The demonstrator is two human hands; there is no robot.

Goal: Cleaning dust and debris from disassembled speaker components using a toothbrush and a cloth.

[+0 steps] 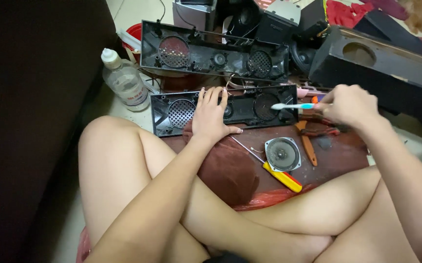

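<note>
Here your left hand (210, 114) lies flat on the near black speaker panel (223, 109), fingers spread, grasping nothing, pinning it to the brown worktop (337, 151). Your right hand (349, 104) has its grip clenched on a toothbrush (291, 106), whose bristles touch the panel's right end. The panel looks light, stiff and probably brittle at its grilles; hold it by the solid rim. Near it lie a maroon cloth (228, 170), a yellow-handled screwdriver (281, 176), a loose speaker cone (282, 154) and orange pliers (308, 143). A second panel (211, 51) stands just beyond, a plastic bottle (123, 80) at far left.
</note>
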